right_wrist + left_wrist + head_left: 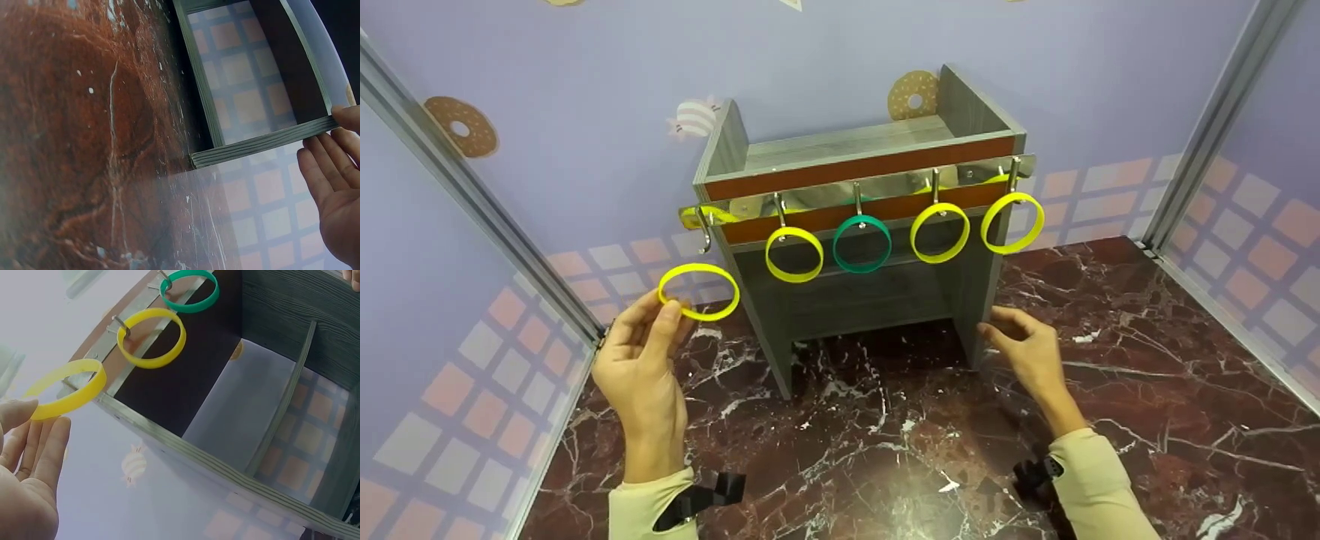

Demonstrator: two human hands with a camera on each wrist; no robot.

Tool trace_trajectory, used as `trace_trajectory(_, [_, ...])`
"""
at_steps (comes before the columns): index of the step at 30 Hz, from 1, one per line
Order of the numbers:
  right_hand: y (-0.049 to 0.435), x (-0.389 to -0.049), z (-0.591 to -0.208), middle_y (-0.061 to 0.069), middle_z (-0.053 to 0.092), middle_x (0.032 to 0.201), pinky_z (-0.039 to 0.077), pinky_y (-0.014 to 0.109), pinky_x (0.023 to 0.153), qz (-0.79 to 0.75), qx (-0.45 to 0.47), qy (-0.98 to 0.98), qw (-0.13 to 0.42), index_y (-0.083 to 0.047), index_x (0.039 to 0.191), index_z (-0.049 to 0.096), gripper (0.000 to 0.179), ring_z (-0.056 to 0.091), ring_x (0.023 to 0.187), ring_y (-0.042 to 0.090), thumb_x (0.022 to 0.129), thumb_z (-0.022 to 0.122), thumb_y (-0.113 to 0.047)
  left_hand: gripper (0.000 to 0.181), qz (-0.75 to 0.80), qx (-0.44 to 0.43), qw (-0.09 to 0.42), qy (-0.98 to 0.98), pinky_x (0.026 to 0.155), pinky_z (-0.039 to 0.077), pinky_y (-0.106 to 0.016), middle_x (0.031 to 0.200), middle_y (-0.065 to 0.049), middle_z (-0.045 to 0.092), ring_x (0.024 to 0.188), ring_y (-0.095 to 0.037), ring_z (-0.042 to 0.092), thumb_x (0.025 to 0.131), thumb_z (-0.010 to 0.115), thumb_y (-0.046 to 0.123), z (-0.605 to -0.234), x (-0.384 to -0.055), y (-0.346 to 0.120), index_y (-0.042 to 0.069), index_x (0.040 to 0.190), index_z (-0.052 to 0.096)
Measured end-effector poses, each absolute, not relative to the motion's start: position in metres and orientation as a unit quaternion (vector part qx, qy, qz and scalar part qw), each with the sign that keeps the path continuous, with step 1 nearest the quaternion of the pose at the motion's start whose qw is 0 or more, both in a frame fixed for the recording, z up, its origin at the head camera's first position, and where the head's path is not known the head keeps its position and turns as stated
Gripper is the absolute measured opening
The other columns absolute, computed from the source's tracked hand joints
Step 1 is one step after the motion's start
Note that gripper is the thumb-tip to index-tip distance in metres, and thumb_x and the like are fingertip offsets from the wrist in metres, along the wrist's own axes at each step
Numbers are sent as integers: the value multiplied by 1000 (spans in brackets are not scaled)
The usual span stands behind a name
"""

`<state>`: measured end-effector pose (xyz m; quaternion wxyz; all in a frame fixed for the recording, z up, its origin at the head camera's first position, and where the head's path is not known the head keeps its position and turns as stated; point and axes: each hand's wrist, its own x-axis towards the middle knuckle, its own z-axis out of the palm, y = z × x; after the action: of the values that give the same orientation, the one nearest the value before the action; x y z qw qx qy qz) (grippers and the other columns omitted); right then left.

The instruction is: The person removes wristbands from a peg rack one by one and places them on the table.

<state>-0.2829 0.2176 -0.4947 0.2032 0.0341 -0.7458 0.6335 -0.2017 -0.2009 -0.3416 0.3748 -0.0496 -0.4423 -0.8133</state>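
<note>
One yellow ring point(73, 399) is pinched by its rim between the thumb and fingers of a person's left hand point(641, 360), just below the end hook point(704, 229) of a metal rail point(817, 198), while the right hand point(1031, 356) pinches the edge of a side panel point(261, 144) on the grey shelf point(769, 330), thumb on one side, fingers on the other. The head view shows a gap between ring and hook; in the left wrist view they overlap, and contact cannot be told.

Trouble would most likely start with the angle: the ring leans toward flat, so its band could bump the hook's curved tip instead of clearing it. A light hold on one side might let it twist and drop to the marbled surface point(840, 487). A hard push on the rail could rock the shelf if the right hand's pinch slackened.

Four hung rings point(794, 278) occupy the other hooks point(936, 187), one apiece, the second from the left a green ring point(862, 269). Above the rail, two panels flank an open-topped tray point(847, 139); below, the open bay shows a crosswise board and, through its back, the wall's tile print
</note>
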Motion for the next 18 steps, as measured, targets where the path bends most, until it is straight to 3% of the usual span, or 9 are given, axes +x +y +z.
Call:
trace_trajectory(11, [216, -284, -495, 24, 76, 108, 60, 17, 74, 623, 18, -756, 197, 10, 122, 73, 30, 71, 83, 5, 94, 80, 1, 19, -843, -39, 365, -392, 87, 64, -36, 104, -25, 71, 88, -27, 76, 91, 74, -17, -374, -198, -208, -18, 110, 70])
trace_trajectory(18, [215, -285, -495, 26, 75, 108, 64, 25, 75, 633, 18, -750, 190, 12, 123, 72, 30, 72, 82, 5, 94, 78, 4, 21, -848, -9, 365, -385, 86, 64, -35, 102, -25, 71, 87, -27, 76, 92, 74, -15, -396, -201, -211, -19, 111, 69])
